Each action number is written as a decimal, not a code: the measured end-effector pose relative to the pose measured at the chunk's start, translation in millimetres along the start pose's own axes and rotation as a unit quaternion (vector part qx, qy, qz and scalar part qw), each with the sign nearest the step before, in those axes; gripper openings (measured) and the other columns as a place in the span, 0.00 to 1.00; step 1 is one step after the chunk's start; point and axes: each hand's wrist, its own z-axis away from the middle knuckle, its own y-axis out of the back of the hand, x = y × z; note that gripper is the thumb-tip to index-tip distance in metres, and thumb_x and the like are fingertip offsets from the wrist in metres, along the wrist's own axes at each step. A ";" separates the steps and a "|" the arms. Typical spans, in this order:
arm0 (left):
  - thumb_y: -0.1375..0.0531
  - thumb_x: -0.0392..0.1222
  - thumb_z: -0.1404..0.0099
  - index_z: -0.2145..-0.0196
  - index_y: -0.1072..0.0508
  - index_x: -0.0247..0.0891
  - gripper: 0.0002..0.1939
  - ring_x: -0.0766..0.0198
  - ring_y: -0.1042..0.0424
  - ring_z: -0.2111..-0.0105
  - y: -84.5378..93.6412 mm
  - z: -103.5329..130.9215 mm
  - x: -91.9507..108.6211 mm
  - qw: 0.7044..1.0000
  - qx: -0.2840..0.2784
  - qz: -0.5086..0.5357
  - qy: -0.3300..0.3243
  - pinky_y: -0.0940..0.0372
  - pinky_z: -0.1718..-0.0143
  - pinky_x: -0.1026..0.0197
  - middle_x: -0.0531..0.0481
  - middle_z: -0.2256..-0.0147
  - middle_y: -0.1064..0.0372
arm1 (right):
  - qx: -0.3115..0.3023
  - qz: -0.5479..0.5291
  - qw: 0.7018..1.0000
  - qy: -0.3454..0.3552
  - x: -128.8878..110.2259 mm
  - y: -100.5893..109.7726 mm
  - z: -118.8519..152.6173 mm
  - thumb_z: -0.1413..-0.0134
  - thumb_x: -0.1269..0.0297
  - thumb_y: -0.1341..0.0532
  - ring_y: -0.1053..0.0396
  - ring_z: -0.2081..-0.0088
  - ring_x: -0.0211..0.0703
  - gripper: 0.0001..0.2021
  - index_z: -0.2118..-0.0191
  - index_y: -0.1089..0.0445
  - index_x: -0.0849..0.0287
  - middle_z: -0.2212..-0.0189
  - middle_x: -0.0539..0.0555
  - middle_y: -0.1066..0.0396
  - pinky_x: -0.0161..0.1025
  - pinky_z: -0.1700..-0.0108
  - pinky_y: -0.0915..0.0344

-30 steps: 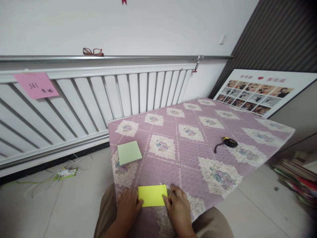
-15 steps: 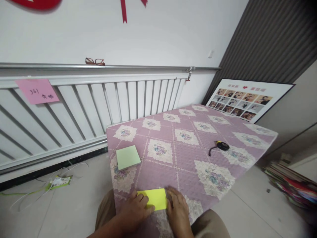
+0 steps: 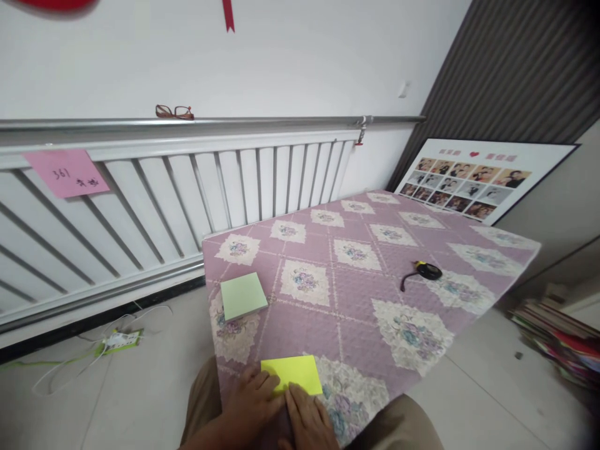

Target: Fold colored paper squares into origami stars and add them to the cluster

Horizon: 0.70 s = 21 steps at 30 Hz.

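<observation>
A yellow rectangle of paper [image 3: 300,374] lies on the flowered tablecloth near the front edge. My left hand [image 3: 253,400] rests on its lower left part, fingers curled and pressed down. My right hand [image 3: 308,417] has its fingertips on the paper's lower edge, close beside the left; its fingers are stretched and lie nearly flat. Further up the cloth to the left sits a pale green pad of square notes [image 3: 243,295], which neither hand touches.
A black and yellow tape measure [image 3: 428,270] with a strap lies right of centre on the table [image 3: 360,300]. Behind stand a white radiator [image 3: 262,181] and a photo board [image 3: 469,181]. A power strip [image 3: 120,341] is on the floor.
My right hand has moved left from the paper's right edge to its lower edge, near my left hand. The view has shifted slightly.
</observation>
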 end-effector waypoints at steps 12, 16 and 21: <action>0.46 0.37 0.31 0.43 0.38 0.49 0.20 0.59 0.41 0.43 5.7 49.9 -13.6 0.999 -0.037 -0.012 0.020 0.47 0.44 0.54 0.51 0.41 0.39 | -0.088 -0.021 0.992 -0.093 29.9 26.9 23.6 0.51 0.52 0.38 0.35 0.45 0.56 0.33 0.38 0.43 0.45 0.42 0.50 0.36 0.50 0.48 0.43; 0.46 0.35 0.31 0.47 0.33 0.48 0.16 0.59 0.39 0.44 4.9 46.6 -10.2 0.998 -0.033 -0.001 0.045 0.46 0.44 0.54 0.50 0.43 0.36 | -0.063 0.008 0.989 -0.132 44.1 33.8 30.4 0.49 0.53 0.39 0.33 0.47 0.56 0.27 0.42 0.39 0.45 0.45 0.51 0.33 0.53 0.49 0.43; 0.46 0.34 0.31 0.51 0.31 0.46 0.13 0.60 0.38 0.44 10.1 42.9 -7.1 0.997 -0.039 0.031 0.064 0.44 0.44 0.54 0.52 0.43 0.36 | -0.002 0.020 0.979 -0.201 47.0 48.0 14.3 0.44 0.54 0.44 0.31 0.50 0.54 0.17 0.50 0.31 0.50 0.51 0.54 0.27 0.53 0.50 0.42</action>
